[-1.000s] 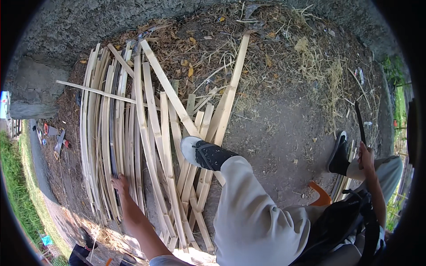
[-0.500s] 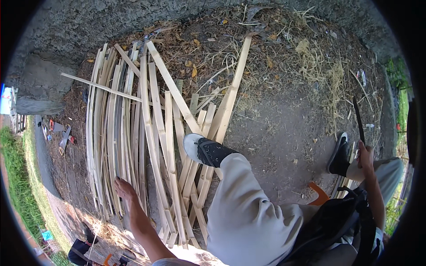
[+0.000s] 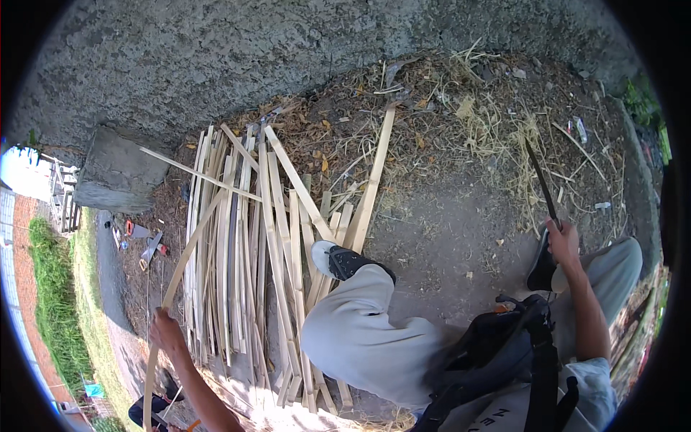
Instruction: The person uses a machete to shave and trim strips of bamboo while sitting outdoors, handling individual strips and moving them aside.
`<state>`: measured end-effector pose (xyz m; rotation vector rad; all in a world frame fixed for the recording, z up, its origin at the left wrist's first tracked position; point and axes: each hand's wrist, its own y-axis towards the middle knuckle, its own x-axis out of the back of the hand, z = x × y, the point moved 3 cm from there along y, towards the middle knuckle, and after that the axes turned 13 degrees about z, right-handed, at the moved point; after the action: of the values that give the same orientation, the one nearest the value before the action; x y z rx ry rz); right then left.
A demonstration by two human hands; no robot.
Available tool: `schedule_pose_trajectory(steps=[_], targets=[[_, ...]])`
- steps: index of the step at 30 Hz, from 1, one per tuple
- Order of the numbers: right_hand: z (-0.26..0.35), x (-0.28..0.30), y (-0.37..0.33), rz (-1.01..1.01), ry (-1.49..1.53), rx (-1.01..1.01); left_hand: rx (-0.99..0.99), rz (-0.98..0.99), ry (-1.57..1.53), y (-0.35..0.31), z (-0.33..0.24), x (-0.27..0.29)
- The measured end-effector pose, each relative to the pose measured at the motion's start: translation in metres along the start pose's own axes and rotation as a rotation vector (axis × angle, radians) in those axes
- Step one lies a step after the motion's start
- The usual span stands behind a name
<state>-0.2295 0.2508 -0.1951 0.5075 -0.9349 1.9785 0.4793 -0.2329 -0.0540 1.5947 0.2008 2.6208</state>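
Note:
My left hand [image 3: 167, 333] grips a long, pale bamboo strip [image 3: 188, 252], raised at the left side of the pile. The strip slants up and to the right, its far end over the other bamboo strips [image 3: 229, 281]. One thin strip [image 3: 191, 170] lies crosswise over the pile's far end. In my right hand [image 3: 563, 243] is a long dark-bladed knife [image 3: 541, 178], its blade pointing up and slightly left above the ground. My foot in a sandal [image 3: 344, 261] rests by the lower ends of several wider bamboo strips [image 3: 371, 187].
A rough grey wall [image 3: 288, 65] bounds the far side, with a stone block [image 3: 119, 173] at its left. Handsaws [image 3: 152, 246] lie on the ground to the left. Straw and dry shavings [image 3: 497, 129] are strewn at the far right. A person's dark shoe [image 3: 169, 389] shows at lower left.
My left hand has lifted a bamboo strip off the pile and moved left with it. My right hand with the knife has shifted slightly left. The view has tilted upward.

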Motion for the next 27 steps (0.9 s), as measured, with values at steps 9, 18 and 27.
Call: schedule_pose_trajectory(steps=[9, 18, 27], targets=[[0.058, 0.024, -0.017, 0.201, 0.287, 0.031, -0.087, -0.304, 0.420, -0.031, 0.095, 0.231], [0.056, 0.049, -0.006, 0.265, 1.021, 0.091, -0.312, -0.616, 0.250, -0.073, 0.030, 0.351], [0.054, 0.086, -0.009, 0.244, 1.252, 0.203, -0.729, -0.598, -0.037, -0.153, -0.169, 0.432]])
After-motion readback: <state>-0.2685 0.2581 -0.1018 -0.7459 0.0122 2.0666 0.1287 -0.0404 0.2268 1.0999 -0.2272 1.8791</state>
